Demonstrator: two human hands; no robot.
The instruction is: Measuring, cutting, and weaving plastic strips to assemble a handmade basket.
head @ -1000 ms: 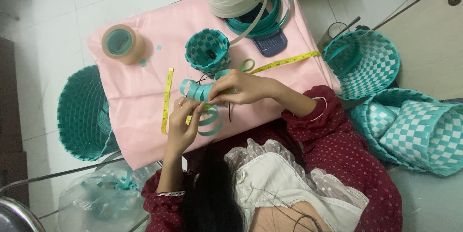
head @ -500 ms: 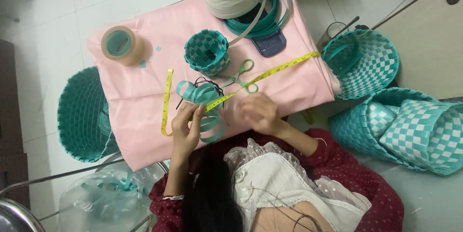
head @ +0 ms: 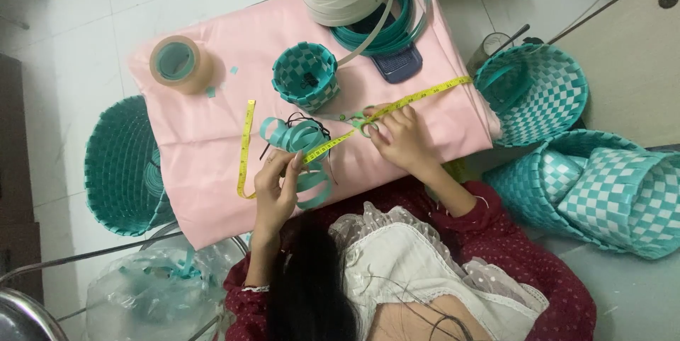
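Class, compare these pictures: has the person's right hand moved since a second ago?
Yes. The right hand has shifted away from the teal strips toward the scissors, rightward relative to the small woven basket.

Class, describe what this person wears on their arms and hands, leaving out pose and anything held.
Both arms wear dark red sleeves with small pale dots. The left sleeve ends in a white lacy cuff. The left hand and right hand are bare, without gloves; no rings or watch can be made out.

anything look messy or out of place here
Small teal offcuts lie scattered on the pink cloth near the tape roll, and a few on the floor tiles. Nothing looks spilled or damaged.
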